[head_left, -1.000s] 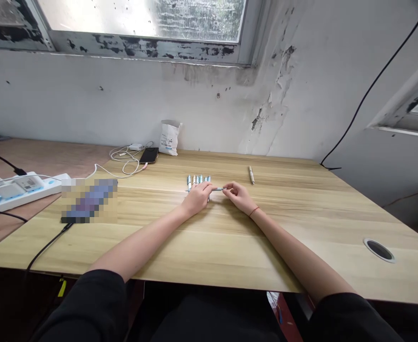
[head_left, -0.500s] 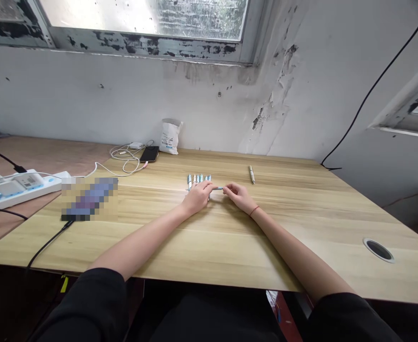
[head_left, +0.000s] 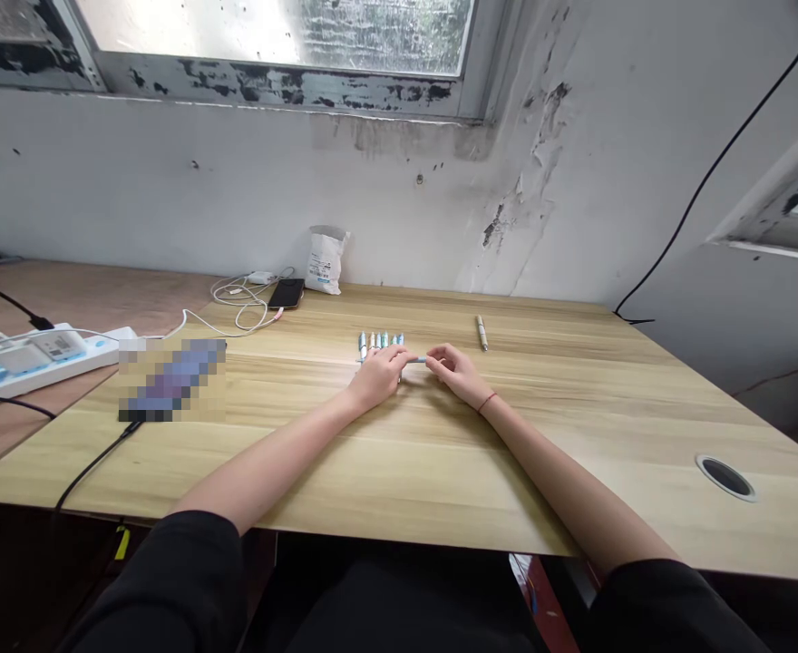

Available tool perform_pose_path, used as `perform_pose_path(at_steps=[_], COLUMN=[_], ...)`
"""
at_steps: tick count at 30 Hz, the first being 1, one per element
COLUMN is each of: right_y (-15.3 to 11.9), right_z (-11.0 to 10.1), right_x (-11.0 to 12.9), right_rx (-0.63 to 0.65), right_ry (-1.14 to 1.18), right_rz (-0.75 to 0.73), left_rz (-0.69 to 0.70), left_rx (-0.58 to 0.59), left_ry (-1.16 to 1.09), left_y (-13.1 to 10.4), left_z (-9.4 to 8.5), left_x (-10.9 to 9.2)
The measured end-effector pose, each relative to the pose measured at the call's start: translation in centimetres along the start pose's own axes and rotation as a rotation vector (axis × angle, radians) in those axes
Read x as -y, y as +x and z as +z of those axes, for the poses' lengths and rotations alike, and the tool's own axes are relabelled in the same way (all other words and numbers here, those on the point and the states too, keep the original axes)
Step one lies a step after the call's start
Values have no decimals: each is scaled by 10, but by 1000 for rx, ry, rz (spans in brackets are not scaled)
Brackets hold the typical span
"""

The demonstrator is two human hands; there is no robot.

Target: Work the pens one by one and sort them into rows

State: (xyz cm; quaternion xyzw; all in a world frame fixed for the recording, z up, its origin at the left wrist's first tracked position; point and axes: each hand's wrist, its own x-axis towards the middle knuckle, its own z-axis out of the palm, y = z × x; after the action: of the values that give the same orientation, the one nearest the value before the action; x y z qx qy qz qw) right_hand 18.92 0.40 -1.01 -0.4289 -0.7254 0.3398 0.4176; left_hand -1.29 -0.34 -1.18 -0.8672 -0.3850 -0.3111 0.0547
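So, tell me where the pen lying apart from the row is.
In the head view, the lone pen lies right of centre on the table, beyond the right hand.

Blocked at the near end of the row of pens [head_left: 381,340] by the left hand [head_left: 375,377], and right of the row by the pale blue rod [head_left: 422,360] and the right hand [head_left: 459,372]. Passable behind the row to the wall [head_left: 385,204], except behind-left at the white pouch [head_left: 325,261] and phone [head_left: 286,293]. Clear left of the row, short of the blurred device [head_left: 171,381].
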Motion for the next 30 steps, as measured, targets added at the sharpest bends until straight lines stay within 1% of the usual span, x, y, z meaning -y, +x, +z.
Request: perform_pose_path(at_steps=[2,7,12,17,22,27,30], right_y=[0,-1,-1,-1,0,0,0], right_z=[0,1,3,2,4,4,5], right_x=[0,2,0,-2,-5,-5,-5], right_rx=[3,75,10,68,-8,36,-21], right_ry=[5,-79,-69,-100,-77,-129,-142], right_rz=[-20,-14,-73,-31,-79,-66,-105], left_rz=[0,-3,1,13,-11,-19,-19], left_rx=[4,9,15,15,18,26,24], left_ry=[-2,-4,2,3,4,5,14], left_y=[0,0,0,-1,0,0,0], left_z=[0,0,0,1,0,-1,-1], left_x=[0,0,1,1,0,0,-1])
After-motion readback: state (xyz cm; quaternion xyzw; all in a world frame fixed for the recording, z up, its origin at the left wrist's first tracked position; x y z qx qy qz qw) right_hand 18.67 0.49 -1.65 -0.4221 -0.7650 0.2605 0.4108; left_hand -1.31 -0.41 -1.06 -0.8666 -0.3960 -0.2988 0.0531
